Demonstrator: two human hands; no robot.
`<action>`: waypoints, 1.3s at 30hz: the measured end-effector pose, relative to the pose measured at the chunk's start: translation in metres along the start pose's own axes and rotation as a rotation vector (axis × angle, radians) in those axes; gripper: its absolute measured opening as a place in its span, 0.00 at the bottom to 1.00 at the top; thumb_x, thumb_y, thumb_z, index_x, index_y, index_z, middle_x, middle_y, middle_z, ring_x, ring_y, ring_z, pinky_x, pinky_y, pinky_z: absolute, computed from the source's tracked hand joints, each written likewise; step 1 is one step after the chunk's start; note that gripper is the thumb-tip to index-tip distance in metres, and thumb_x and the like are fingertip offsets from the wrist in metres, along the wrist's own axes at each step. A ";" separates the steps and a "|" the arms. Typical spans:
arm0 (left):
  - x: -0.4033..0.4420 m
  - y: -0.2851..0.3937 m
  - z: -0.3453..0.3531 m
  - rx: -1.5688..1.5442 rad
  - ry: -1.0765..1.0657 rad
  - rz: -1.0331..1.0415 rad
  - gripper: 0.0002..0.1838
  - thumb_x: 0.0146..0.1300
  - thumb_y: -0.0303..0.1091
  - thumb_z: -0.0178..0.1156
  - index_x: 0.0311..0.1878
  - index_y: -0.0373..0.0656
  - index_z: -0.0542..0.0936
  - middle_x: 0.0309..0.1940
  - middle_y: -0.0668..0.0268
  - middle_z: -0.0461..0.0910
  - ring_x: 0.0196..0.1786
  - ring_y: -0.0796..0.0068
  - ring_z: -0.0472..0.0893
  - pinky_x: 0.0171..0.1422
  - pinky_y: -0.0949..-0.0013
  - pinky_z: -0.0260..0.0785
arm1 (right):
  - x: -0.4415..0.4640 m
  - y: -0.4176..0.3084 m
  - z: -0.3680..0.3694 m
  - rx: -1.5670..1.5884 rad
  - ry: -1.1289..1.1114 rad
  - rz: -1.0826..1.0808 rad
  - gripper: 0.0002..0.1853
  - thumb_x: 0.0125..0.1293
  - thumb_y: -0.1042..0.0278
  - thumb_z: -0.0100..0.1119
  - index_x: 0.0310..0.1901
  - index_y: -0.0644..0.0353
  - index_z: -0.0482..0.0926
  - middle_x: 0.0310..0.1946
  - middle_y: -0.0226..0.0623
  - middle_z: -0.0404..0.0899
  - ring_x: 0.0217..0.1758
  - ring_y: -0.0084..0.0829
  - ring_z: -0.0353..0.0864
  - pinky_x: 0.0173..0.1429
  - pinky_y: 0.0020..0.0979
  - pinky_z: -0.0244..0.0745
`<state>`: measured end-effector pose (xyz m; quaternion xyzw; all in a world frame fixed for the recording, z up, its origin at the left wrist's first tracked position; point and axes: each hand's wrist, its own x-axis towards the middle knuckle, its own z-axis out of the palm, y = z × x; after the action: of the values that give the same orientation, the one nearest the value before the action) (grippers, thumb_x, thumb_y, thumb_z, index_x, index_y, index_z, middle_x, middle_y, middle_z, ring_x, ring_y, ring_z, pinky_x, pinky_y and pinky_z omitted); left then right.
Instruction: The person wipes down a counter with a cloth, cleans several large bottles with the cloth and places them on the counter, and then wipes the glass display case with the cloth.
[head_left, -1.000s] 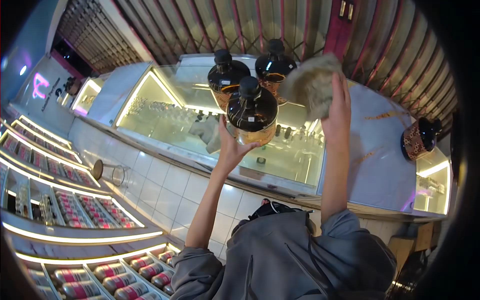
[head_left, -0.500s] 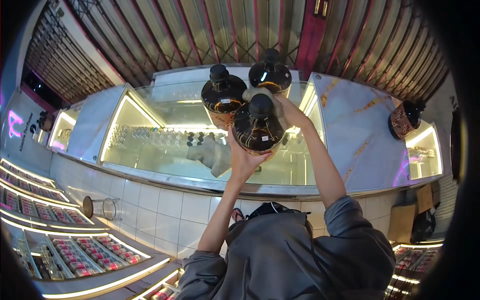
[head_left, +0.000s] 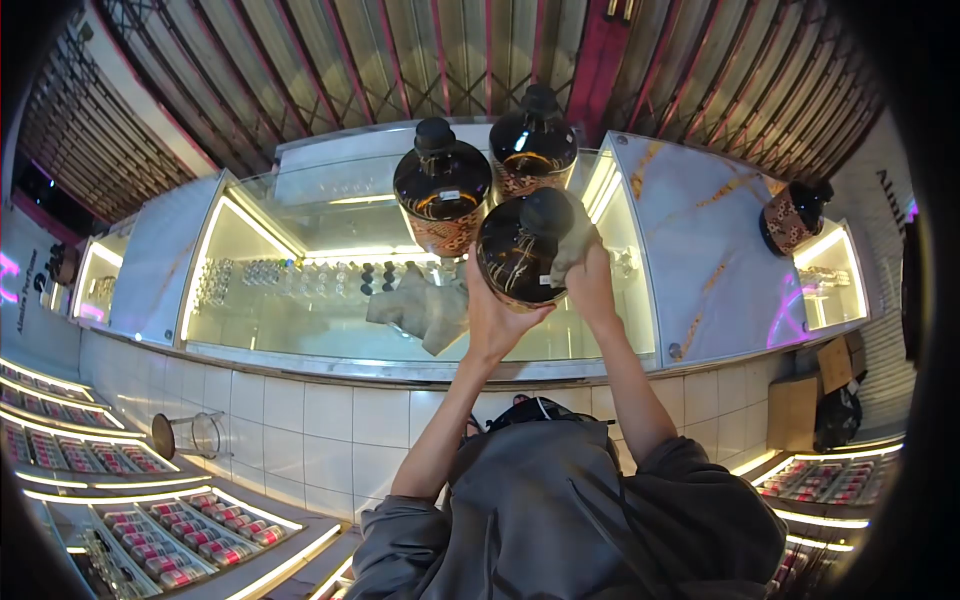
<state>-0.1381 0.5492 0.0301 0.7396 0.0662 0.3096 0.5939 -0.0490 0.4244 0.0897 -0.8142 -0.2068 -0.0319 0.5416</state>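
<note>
Dark bottle [head_left: 508,262], tilted over the glass worktop [head_left: 330,366], its base contact hidden; the left hand [head_left: 492,325] has its fingers partly open around the lower side; the right hand [head_left: 592,285] curls its fingers over a grey cloth [head_left: 577,235] against the shoulder; a loosened left grip could let it slip, and an outward push could knock the near bottle [head_left: 442,195] or farther bottle [head_left: 533,150]; another cloth [head_left: 425,310] lies on the glass; beyond stands a folding shutter [head_left: 350,80].

White floor tiles [head_left: 325,420] (glossy ones) run below a glowing glass counter [head_left: 330,335]
</note>
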 end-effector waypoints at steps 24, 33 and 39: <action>-0.032 -0.002 0.014 -0.126 -0.129 -0.185 0.31 0.60 0.31 0.66 0.68 0.38 0.72 0.63 0.54 0.76 0.63 0.55 0.76 0.67 0.59 0.66 | -0.006 -0.075 0.061 -0.835 -0.082 -0.769 0.06 0.60 0.71 0.57 0.37 0.62 0.76 0.47 0.44 0.83 0.64 0.39 0.79 0.74 0.35 0.65; -0.027 -0.002 0.013 0.040 -0.204 -0.129 0.41 0.59 0.34 0.68 0.74 0.34 0.62 0.67 0.50 0.70 0.65 0.51 0.74 0.68 0.58 0.66 | -0.025 -0.077 0.047 -0.671 -0.118 -0.787 0.05 0.59 0.73 0.58 0.37 0.61 0.78 0.49 0.44 0.84 0.65 0.40 0.79 0.72 0.38 0.68; -0.020 0.012 0.014 -0.040 0.063 0.066 0.51 0.48 0.35 0.77 0.73 0.33 0.61 0.67 0.48 0.68 0.68 0.51 0.70 0.71 0.57 0.64 | -0.060 -0.028 -0.014 -0.534 0.149 -0.789 0.05 0.56 0.79 0.62 0.35 0.64 0.79 0.51 0.45 0.84 0.69 0.43 0.77 0.80 0.49 0.56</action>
<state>-0.1500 0.5244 0.0324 0.7191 0.0544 0.3535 0.5958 -0.1112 0.4032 0.1028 -0.7796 -0.4452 -0.3453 0.2735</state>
